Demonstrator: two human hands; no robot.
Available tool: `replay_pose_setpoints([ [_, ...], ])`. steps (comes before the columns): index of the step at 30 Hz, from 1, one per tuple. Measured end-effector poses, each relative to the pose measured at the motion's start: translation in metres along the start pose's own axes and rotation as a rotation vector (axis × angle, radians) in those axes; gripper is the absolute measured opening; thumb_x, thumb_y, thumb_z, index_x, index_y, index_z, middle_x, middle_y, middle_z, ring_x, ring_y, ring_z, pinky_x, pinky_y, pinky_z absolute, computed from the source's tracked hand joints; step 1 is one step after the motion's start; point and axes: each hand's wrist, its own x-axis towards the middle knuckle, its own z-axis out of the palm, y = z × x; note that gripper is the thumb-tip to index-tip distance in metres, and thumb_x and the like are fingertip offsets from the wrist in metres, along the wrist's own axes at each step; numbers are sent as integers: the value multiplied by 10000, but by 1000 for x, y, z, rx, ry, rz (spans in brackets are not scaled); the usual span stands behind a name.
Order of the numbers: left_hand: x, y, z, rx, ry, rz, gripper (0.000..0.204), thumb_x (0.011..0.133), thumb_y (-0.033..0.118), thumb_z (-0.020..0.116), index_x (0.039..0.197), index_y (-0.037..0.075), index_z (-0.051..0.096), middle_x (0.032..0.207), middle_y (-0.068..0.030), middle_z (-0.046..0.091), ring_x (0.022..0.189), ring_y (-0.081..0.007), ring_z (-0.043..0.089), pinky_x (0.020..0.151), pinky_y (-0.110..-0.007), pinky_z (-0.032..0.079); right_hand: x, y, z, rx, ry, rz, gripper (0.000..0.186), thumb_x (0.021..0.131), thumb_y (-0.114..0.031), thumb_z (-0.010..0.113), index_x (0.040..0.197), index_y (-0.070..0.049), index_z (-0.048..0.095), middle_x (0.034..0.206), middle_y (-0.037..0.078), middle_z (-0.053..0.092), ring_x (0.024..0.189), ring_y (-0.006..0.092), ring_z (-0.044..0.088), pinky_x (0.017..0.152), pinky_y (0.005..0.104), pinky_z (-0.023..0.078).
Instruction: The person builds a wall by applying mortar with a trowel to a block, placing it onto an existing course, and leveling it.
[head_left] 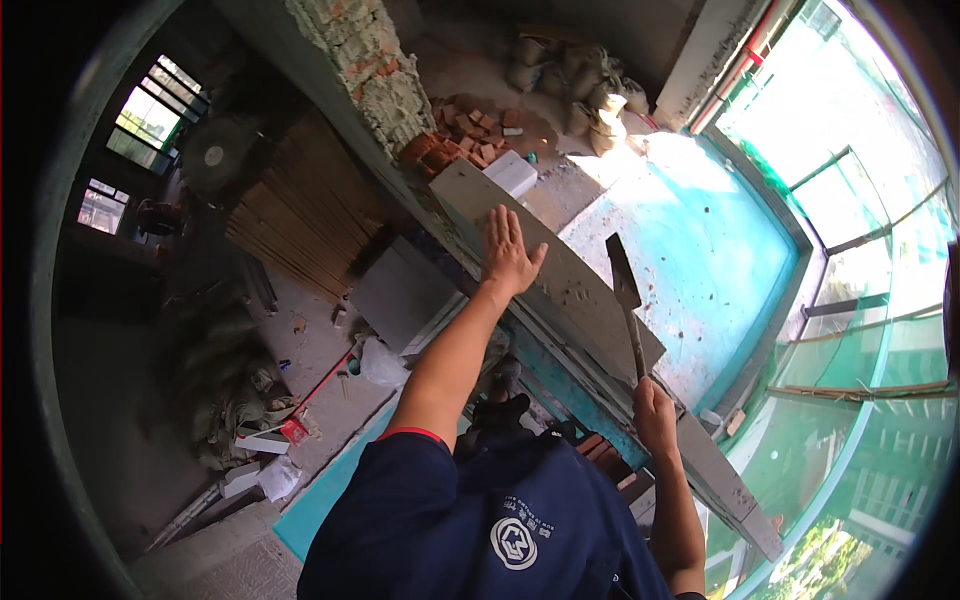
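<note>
Head view: L hand (511, 262) is flat, palm down, on or just over the grey slab (585, 300) (contact can't be told), fingers near-together, thumb out; prob. for steadying. R hand (655, 415) has fingers wrapped round 1 flat-bladed tool (629, 292), over slab's right part; held low, prob. for reach, blade pointing far. Navy shirt (440, 520): 1 round white logo (513, 543) w/ small lettering.

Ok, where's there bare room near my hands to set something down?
Largely bare, bar scattered bits: the grey board between your left hand and the flat-bladed tool in your right hand, and the blue floor beyond the tool. Crowded: the ground past the board's far end, with bricks and a white block.
</note>
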Motion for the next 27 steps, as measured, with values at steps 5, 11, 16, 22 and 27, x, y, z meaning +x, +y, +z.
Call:
replay_pose_setpoints([
  [5,0,1,1,29,12,19,848,923,564,329,1441,-75,121,1517,-251,75,1418,-358,62,1151,-431,63,-24,-5,-22,-16,134,-98,456,992,-382,364,721,-28,460,578,27,428,545,113,420,509,302,350],
  [11,-5,1,3,49,28,65,860,922,588,306,1441,-73,124,1515,-254,86,1417,-360,74,1149,-435,84,-21,63,-12,-159,-31,97,494,996,-407,351,705,-15,429,587,31,406,571,130,370,534,310,344],
  [16,-5,-2,7,33,43,68,856,922,590,305,1443,-65,127,1517,-247,89,1418,-356,73,1150,-434,72,-31,72,-8,-136,80,-83,498,986,-419,386,709,-8,439,579,40,410,589,133,378,540,319,349],
  [22,-3,-7,7,51,-4,40,866,920,595,309,1451,-53,91,1523,-238,57,1420,-352,49,1152,-432,57,-29,45,-23,-162,-11,73,513,969,-431,415,695,1,449,557,21,408,549,109,381,506,315,331],
  [27,0,-2,7,84,-18,45,871,918,606,295,1454,-48,84,1524,-234,54,1422,-343,43,1152,-428,56,-41,33,-28,-16,114,-91,476,982,-382,399,701,0,448,543,55,395,536,133,383,515,338,347],
])
